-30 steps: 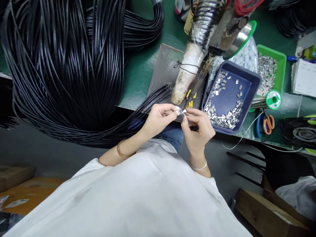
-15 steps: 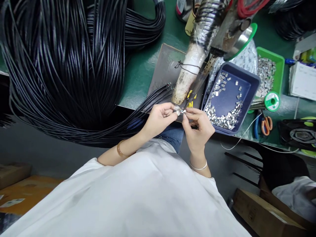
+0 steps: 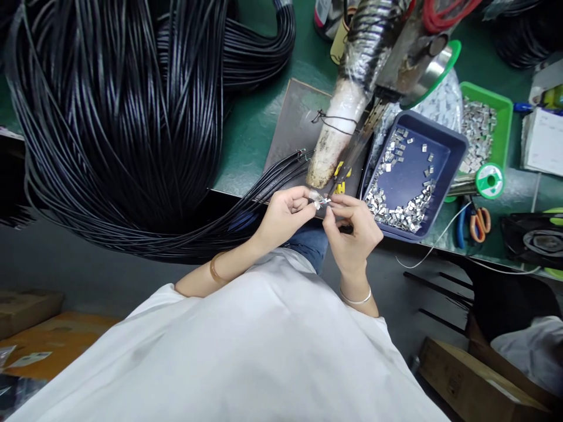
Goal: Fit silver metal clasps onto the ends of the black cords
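Note:
My left hand (image 3: pixel 285 214) is closed in a pinch, with a whitish covering on its fingertips. What it grips is too small to make out. Facing it, my right hand (image 3: pixel 354 228) pinches at a small silver metal connector (image 3: pixel 324 201) between the two sets of fingertips. Just above them are the sooty tip of a white wrapped tube (image 3: pixel 321 167) and the dark thin tip of a soldering iron (image 3: pixel 341 167). A bundle of black cables (image 3: pixel 264 184) with bared ends lies beside my left hand. Near my right hand stands a blue tray (image 3: pixel 455 140) of similar metal pieces.
A large heap of black cable (image 3: pixel 118 117) covers the left of the green table (image 3: pixel 250 129). On the right are a green bin (image 3: pixel 505 117) of metal parts, a solder spool (image 3: pixel 490 180), orange-and-blue-handled pliers (image 3: pixel 479 225) and a small fan (image 3: pixel 539 240). Cardboard boxes (image 3: pixel 479 381) stand below.
Both hands stay nearly in place. The silver piece between the fingertips has turned and shifted slightly left, towards my left fingers. The view sways a little.

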A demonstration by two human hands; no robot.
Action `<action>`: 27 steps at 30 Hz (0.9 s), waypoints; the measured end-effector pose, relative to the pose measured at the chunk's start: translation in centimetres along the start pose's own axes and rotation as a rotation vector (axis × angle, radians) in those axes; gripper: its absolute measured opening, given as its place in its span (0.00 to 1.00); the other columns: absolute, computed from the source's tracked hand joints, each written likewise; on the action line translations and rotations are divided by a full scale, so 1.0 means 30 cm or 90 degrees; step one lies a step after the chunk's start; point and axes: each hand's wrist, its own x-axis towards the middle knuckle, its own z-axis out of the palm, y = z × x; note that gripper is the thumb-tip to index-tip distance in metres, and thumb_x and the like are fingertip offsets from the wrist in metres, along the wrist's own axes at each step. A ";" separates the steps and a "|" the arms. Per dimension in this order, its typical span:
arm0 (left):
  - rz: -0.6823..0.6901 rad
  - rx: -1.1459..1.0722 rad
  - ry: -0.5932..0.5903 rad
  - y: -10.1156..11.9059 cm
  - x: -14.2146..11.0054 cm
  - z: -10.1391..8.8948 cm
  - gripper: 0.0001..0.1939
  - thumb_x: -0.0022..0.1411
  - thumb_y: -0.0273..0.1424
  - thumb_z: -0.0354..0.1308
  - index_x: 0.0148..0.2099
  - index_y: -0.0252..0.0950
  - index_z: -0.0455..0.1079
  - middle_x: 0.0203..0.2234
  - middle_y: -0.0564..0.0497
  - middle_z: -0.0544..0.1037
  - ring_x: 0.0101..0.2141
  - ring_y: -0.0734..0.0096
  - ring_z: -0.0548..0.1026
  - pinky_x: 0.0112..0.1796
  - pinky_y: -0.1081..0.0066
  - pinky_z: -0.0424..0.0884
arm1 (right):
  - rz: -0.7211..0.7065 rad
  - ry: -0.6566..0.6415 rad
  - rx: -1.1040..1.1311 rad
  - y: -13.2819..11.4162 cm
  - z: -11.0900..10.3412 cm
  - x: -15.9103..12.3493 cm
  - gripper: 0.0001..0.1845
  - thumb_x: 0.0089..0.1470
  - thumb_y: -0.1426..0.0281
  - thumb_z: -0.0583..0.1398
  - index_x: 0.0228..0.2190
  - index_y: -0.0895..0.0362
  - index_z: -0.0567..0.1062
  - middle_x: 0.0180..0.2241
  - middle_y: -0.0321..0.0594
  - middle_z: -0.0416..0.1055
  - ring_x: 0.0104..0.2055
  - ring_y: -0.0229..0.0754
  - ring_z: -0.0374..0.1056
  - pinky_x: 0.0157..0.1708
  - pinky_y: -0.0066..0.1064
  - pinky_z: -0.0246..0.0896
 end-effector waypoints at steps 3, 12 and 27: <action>0.000 0.019 -0.003 -0.009 -0.005 0.000 0.08 0.55 0.31 0.60 0.35 0.30 0.70 0.17 0.60 0.55 0.19 0.83 0.51 0.22 0.76 0.47 | 0.011 0.007 0.006 0.002 -0.003 -0.005 0.06 0.54 0.77 0.62 0.33 0.55 0.73 0.39 0.37 0.78 0.38 0.33 0.75 0.28 0.22 0.70; 0.050 0.053 0.001 -0.029 -0.031 0.000 0.07 0.57 0.31 0.60 0.31 0.31 0.70 0.19 0.56 0.67 0.21 0.82 0.63 0.24 0.78 0.59 | 0.105 0.106 0.062 0.015 -0.028 -0.052 0.04 0.59 0.73 0.59 0.38 0.54 0.71 0.32 0.33 0.77 0.28 0.32 0.75 0.26 0.23 0.68; 0.357 0.355 0.023 -0.043 -0.071 -0.011 0.05 0.63 0.26 0.56 0.38 0.32 0.73 0.22 0.56 0.73 0.19 0.84 0.60 0.24 0.80 0.58 | 0.195 -0.084 0.096 -0.004 -0.027 -0.027 0.09 0.58 0.66 0.60 0.27 0.57 0.72 0.19 0.27 0.62 0.18 0.26 0.54 0.18 0.21 0.48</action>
